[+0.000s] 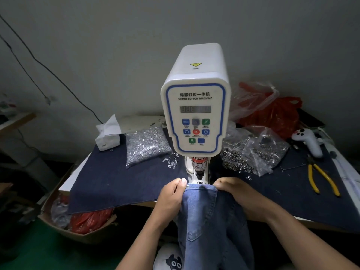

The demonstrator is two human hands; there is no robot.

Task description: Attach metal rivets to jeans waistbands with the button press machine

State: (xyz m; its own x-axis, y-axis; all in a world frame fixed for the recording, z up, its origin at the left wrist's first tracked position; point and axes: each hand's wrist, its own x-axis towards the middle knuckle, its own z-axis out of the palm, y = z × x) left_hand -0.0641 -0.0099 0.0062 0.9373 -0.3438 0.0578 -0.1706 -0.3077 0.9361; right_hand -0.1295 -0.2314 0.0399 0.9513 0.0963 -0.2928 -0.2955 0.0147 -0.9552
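1. Jeans [212, 221]: light blue denim, hanging down from the two grips toward the lap. Top edge is the waistband [201, 187], raised to the front of the press.

2. Left hand [172, 193]: grip closed, thumb over fingers, pinching the waistband's left corner. One rivet [188, 186] already sits in the cloth just beside the thumb.

3. Right hand [231, 189]: grip closed on the waistband's right part, fingers curled over the edge; fingertips hidden.

4. Lower die [199, 182]: just beyond both grips, between them, on the white base. Punch [198, 166] directly above it, with a finger-warning label.
Handling note: judged best to keep the band flat and taut between the grips, slide the chosen spot squarely over the die, and hold fingers clear of the punch line.

5. Button press machine [195, 114]: white housing, blue-trimmed panel, behind the die.

6. Worktop [109, 180]: covered in dark denim cloth. Beyond the left grip, a clear bag of silver rivets [145, 145]; beyond the right grip, bags of darker metal parts [251, 152]; farther right, yellow-handled pliers [321, 178].

7. Farthest: tissue pack [107, 136], red plastic bags [272, 112], grey wall.
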